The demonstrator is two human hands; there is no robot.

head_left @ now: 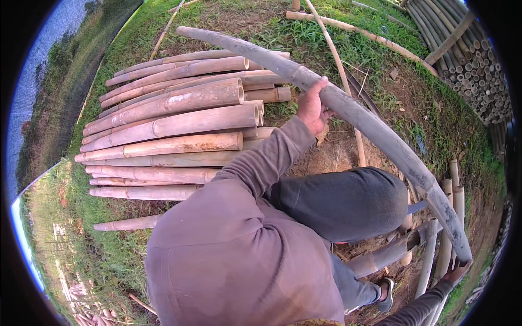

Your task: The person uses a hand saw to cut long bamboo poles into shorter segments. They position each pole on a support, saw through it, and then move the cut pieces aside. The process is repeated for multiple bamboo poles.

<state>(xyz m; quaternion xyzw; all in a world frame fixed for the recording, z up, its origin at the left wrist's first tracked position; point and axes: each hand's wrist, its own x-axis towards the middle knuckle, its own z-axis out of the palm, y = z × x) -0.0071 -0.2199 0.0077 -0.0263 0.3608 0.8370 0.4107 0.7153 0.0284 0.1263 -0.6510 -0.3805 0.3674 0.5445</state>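
Note:
A long, thick grey bamboo pole (375, 127) runs from the top middle down to the lower right, passing over my bent knee. My left hand (313, 106) is closed on it from below around its middle, thumb along the near side. At the lower right, my right hand (455, 270) grips the near end of the same pole; part of its fingers is hidden behind the end. Under that end lies a darker bamboo length (378, 257) on the ground, beside several thinner upright-looking pieces (428, 255). A bluish flat strip (417, 207) shows beside my knee.
A pile of cut bamboo lengths (204, 120) lies on grass to my left. Another large bamboo stack (478, 81) stands at the far right. Thin poles (338, 60) cross the ground ahead. Dark netting (65, 70) borders the left side. My sandalled foot (385, 293) is near the lower right.

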